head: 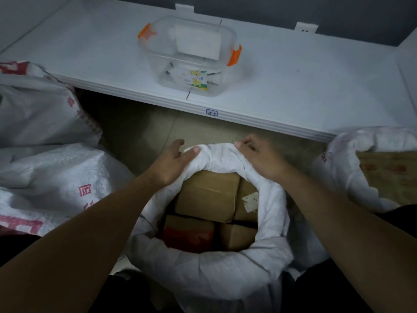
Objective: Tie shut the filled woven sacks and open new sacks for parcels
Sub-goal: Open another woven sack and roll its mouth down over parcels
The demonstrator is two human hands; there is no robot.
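You are on the closing step for the white woven plastic sack [214,274] in the lower middle of the frame. Its mouth stands wide open, the rim is rolled down in a thick cuff, and brown cardboard boxes [207,195] fill it nearly to that cuff. No tie is on it yet.

Your left hand [173,161] and right hand [259,159] both sit on the far arc of the cuff, toward the centre of the frame, a little apart from each other. The left grips with its thumb laid on top of the roll and its fingers curled over the far side. The right is curled down over the roll, with knuckles up.

The next move likely calls for unrolling the cuff upward, so there is loose cloth above the boxes to gather into a neck and tie.

Other white sacks with red print [56,172] lie at the left edge. A clear plastic tub with orange latches [155,62] stands on the white shelf [293,75] above.
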